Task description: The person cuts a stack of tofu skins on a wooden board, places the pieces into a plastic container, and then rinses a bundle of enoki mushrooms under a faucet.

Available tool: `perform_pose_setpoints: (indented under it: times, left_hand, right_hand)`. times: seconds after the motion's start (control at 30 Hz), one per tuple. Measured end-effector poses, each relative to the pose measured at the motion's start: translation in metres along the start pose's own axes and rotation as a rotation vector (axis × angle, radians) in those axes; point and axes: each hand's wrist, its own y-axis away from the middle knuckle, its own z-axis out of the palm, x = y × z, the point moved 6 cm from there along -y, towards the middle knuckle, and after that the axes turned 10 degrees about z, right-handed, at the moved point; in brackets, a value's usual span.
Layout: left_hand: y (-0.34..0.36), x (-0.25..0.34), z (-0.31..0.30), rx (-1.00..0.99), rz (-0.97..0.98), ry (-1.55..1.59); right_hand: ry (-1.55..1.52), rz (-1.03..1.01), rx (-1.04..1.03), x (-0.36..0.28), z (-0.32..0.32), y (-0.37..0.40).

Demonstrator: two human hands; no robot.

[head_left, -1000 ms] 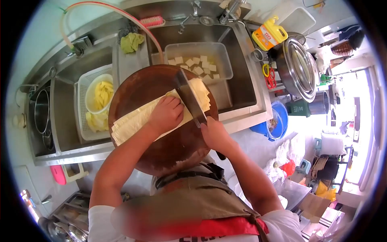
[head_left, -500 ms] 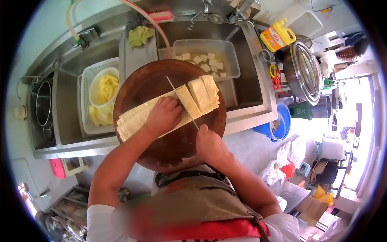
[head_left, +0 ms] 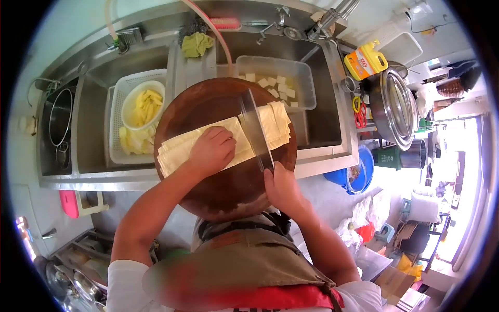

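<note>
A large round wooden chopping board (head_left: 223, 195) sits before me, partly over the sink edge. Across it lies a layered stack of pale yellow tofu skin (head_left: 179, 146). My left hand (head_left: 213, 150), its fingers curled under, presses down on the stack. In my right hand (head_left: 283, 188) is the handle of a cleaver (head_left: 255, 127), whose broad blade leans with its flat face showing. The blade stands between the main stack and the cut strips (head_left: 275, 124) at the board's right, and hides part of them.
Behind the board, a clear plastic tub (head_left: 306, 83) holds white tofu cubes in a sink basin. To the left, a white basket (head_left: 117, 114) contains a bowl (head_left: 127, 106) of yellow pieces. A blue bucket (head_left: 366, 164) stands on the floor at right.
The cleaver has moved right and tilted, going from nearly edge-on to flat face showing. A cut strip has shifted right against the others, away from the stack. My left hand stays on the tofu skin.
</note>
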Motion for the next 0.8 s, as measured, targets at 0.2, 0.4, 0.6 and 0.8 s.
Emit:
perform_pose_setpoints:
  times: [0.2,0.4,0.6,0.8]
  left_hand:
    - [0.02,0.001,-0.009,-0.112,-0.018,0.01]
    - [0.021,0.0,-0.003,-0.176,-0.036,-0.024]
    - [0.025,-0.001,0.004,-0.193,-0.028,-0.044]
    - [0.035,-0.004,-0.003,-0.113,-0.075,0.003]
  right_hand:
    - [0.164,0.008,-0.137,-0.021,0.034,0.013]
    - [0.229,0.111,-0.165,-0.025,0.043,0.012]
    - [0.256,0.034,-0.18,-0.015,0.057,-0.009]
    - [0.156,0.036,-0.119,-0.025,0.034,0.002]
